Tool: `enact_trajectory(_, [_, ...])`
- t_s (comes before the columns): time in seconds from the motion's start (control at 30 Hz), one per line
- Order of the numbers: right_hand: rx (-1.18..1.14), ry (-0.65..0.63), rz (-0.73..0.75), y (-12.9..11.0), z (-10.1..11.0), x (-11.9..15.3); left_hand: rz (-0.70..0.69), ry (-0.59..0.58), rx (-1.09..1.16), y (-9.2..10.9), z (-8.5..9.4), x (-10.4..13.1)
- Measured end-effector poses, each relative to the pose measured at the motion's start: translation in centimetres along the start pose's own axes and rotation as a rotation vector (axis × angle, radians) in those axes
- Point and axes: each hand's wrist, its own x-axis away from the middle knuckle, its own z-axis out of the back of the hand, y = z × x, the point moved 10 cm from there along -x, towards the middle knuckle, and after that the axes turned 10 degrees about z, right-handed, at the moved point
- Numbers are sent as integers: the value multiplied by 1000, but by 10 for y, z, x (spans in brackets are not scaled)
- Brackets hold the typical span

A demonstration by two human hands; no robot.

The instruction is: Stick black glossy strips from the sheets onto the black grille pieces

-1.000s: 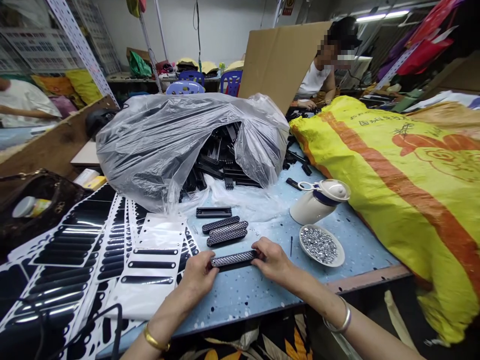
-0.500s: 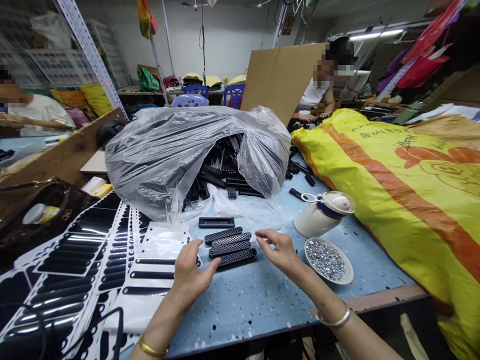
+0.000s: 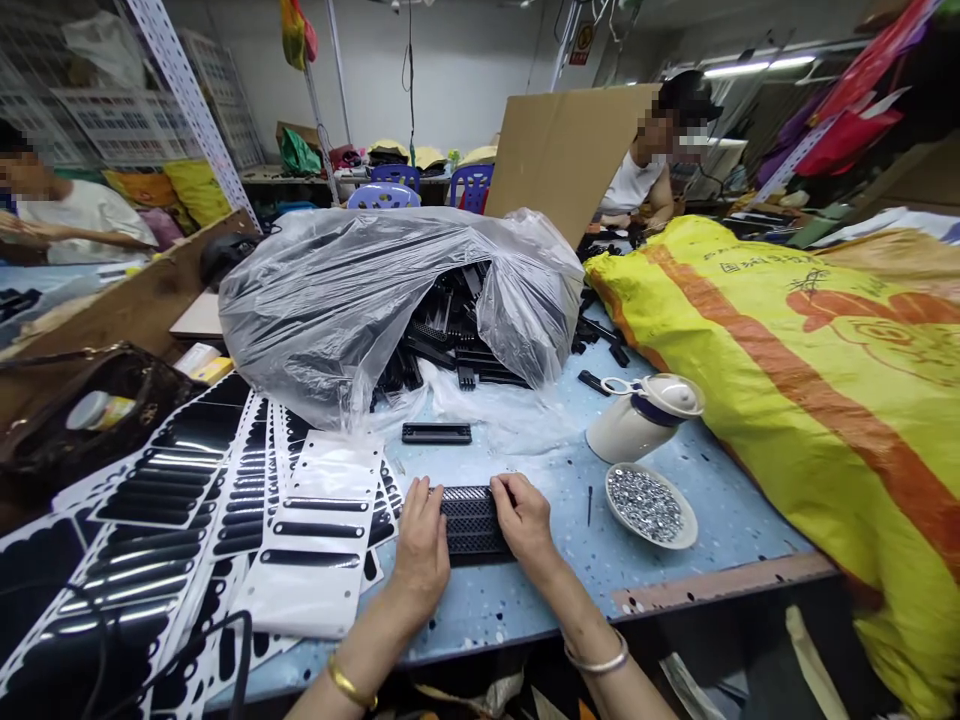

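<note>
Black perforated strips (image 3: 474, 522) lie side by side in a compact row on the blue speckled table (image 3: 487, 622), near its front edge, in the head view. The left hand (image 3: 421, 548) closes against their left ends and the right hand (image 3: 525, 518) against their right ends, so the row is clasped between the two; the left thumb is hidden, so how firmly that hand bears down I cannot tell. The hold seems to rely on end pressure: squeezing harder from one side could skew the row or make a middle strip ride up over its neighbour, and pressure towards the body could push the nearest strip towards the edge. To the right, the shallow dish (image 3: 691, 524) is heaped with small metal pieces (image 3: 643, 503), so a swing of the right forearm might knock it and scatter them. The thin dark tool (image 3: 589, 505) lies loose beside that dish, easily brushed and rolled. On the left, the white sheet (image 3: 304, 595) lies close to the left forearm; a sleeveless wrist with a gold bangle (image 3: 351, 684) could catch its edge and drag the overlapping sheets beneath it.
</note>
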Motion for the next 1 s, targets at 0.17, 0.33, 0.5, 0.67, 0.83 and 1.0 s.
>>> enact_trajectory(0.17, [-65,25,-34,-1,7,12,-76,1,-74,9,12,15])
enact_trajectory(0.33, [-131,65,-120,22,16,2,-66,-243,-319,9,9,-66])
enact_trajectory(0.5, [-137,63,-169,34,30,3,-1,-403,-468,5,-12,-151])
enact_trajectory(0.67, [-114,46,-183,36,40,6,5,-482,-452,2,-24,-145])
enact_trajectory(0.83, [-108,-11,-151,34,30,-15,35,-579,-359,-2,-23,-118])
enact_trajectory(1.0, [-133,-90,-82,20,-3,-63,105,-599,-209,-5,-24,-113])
